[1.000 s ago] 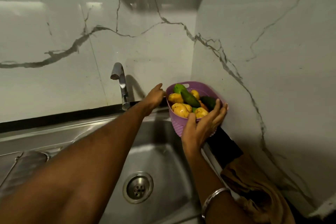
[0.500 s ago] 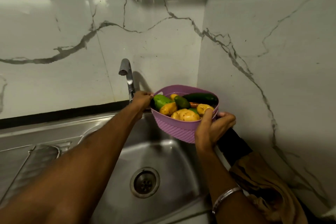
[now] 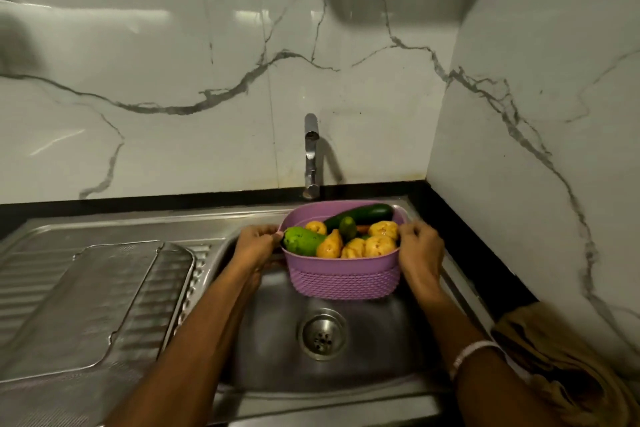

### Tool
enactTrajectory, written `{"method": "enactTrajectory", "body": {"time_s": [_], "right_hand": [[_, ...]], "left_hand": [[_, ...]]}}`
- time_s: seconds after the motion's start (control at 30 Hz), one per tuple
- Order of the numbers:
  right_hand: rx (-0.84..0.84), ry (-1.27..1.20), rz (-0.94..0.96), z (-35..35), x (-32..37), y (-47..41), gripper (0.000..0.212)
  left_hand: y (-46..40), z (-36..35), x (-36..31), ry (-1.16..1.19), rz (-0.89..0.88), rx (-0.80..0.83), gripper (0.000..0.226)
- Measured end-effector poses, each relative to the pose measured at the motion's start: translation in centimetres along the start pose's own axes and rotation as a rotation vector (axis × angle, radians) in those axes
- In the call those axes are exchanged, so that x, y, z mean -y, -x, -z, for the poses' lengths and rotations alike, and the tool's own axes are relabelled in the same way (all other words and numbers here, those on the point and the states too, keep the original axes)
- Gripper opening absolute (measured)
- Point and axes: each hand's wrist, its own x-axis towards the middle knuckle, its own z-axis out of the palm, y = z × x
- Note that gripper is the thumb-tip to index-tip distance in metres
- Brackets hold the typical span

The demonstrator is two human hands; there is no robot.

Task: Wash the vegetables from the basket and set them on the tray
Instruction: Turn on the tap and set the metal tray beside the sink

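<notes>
Now | both hands gripped basket (image 3: pixel 341 272) rim: left hand (image 3: pixel 257 246), right hand (image 3: pixel 420 250) fingers curled on it | held centre frame over sink (image 3: pixel 363 367), below tap (image 3: pixel 311 156) | advice: lower level, avoid spilling vegetables (image 3: pixel 349 236)

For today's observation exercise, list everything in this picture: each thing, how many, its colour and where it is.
basket: one, purple, held over the sink
potatoes: about five, yellow, in the basket
cucumber: one, dark green, at the basket's back
green vegetables: two, in the basket's left and middle
sink: one, steel, centre
drain: one, steel, sink floor
tap: one, steel, behind the sink
tray: one, clear, on the drainboard, left
cloth: one, tan, right
bangle: one, silver, right wrist
left hand: grips the basket's left rim
right hand: grips its right rim
</notes>
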Motion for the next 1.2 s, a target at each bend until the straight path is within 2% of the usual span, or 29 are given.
{"method": "enactTrajectory", "body": {"time_s": [0.13,0.23,0.37,0.53,0.6,0.67,0.8,0.87,0.93,1.07,1.2], "right_hand": [[0.235,0.339,-0.039,-3.5,-0.8,-0.3,0.026],[0.35,0.564,-0.05,-4.8,-1.2,0.2,0.033],[0.417,0.649,-0.077,-6.2,-1.6,0.1,0.031],[0.431,0.598,-0.132,-6.6,-3.2,-0.5,0.03],[0.419,0.631,-0.109,-6.1,-2.9,-0.7,0.029],[0.339,0.586,0.008,-5.7,-0.8,-0.8,0.029],[0.247,-0.004,0.294,-5.2,9.4,0.0,0.038],[0.22,-0.146,0.382,-5.1,15.2,1.0,0.048],[0.16,-0.096,0.463,-5.7,18.9,1.4,0.055],[0.09,0.037,0.5,-7.3,19.6,-0.2,0.026],[0.105,0.137,0.561,-7.5,18.9,-1.5,0.027]], "left_hand": [[-0.4,1.8,4.1,0.041,0.032,-0.128,0.024],[-1.9,2.5,5.6,0.009,0.046,-0.221,0.022],[-3.9,3.4,8.6,-0.106,0.147,-0.247,0.022],[-5.6,3.6,11.2,-0.088,0.174,-0.233,0.023],[-5.6,3.6,11.0,-0.069,0.183,-0.249,0.021],[-4.6,3.3,10.0,-0.05,0.203,-0.248,0.023],[-2.8,2.4,8.7,-0.043,0.243,-0.137,0.029],[-2.1,2.2,8.5,-0.087,0.266,-0.055,0.032],[-1.8,2.3,8.4,-0.085,0.256,-0.026,0.033],[-1.5,2.3,8.1,-0.108,0.227,-0.042,0.035],[-1.3,2.3,8.0,-0.108,0.216,-0.038,0.038]]}}
